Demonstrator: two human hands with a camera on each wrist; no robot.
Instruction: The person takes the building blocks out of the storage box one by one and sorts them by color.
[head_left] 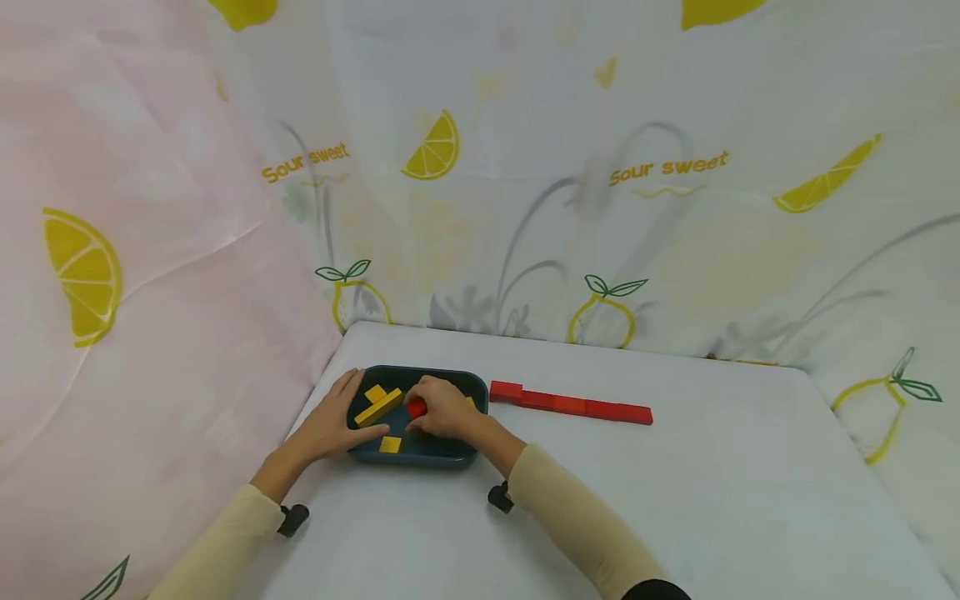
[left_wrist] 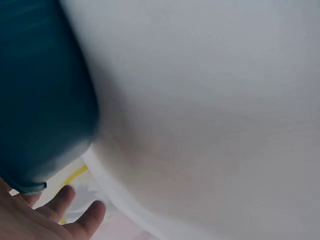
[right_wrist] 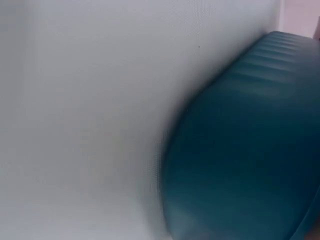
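Observation:
In the head view a dark teal tray [head_left: 442, 460] holds several yellow blocks [head_left: 378, 407]. My left hand [head_left: 330, 422] rests at the tray's left rim, thumb and fingers spread wide. In the left wrist view, fingers of the left hand [left_wrist: 60, 215] show beside the tray's outer wall [left_wrist: 45, 100]. Inside the tray my right hand [head_left: 444, 408] pinches a red block [head_left: 417, 407] with curled fingers. The right wrist view mostly shows the tray's outer wall [right_wrist: 240, 150]; the right hand's grip is out of sight there.
A row of red blocks [head_left: 570, 405] lies end to end on the white table [head_left: 675, 500], right of the tray. Behind the table hangs a lemon-printed cloth [head_left: 525, 208], with a pinkish cloth [head_left: 187, 333] at the left.

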